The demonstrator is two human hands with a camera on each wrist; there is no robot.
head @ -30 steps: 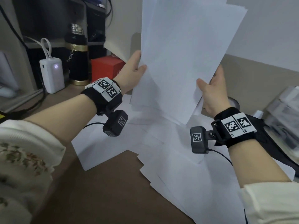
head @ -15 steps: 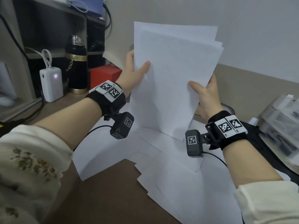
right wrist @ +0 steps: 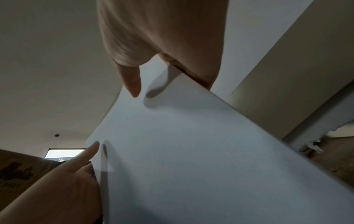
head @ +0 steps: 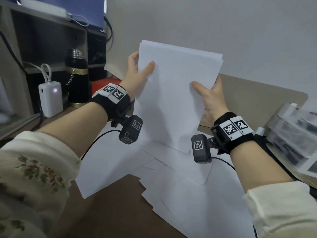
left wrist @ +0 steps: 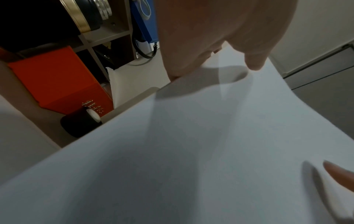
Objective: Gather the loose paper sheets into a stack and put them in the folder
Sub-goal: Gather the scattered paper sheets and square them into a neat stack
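Across the near side of the desk (head: pixel 109 212) many loose sheets (head: pixel 197 200) lie fanned and ungathered, so most of the collecting looks undone; no folder can be made out. The gathered stack (head: pixel 175 100) stands upright at centre, its bottom edge on the spread sheets (top edges nearly flush). The left hand (head: pixel 135 74) pinches its left edge, thumb in front; the right hand (head: pixel 211 95) pinches the right edge likewise.
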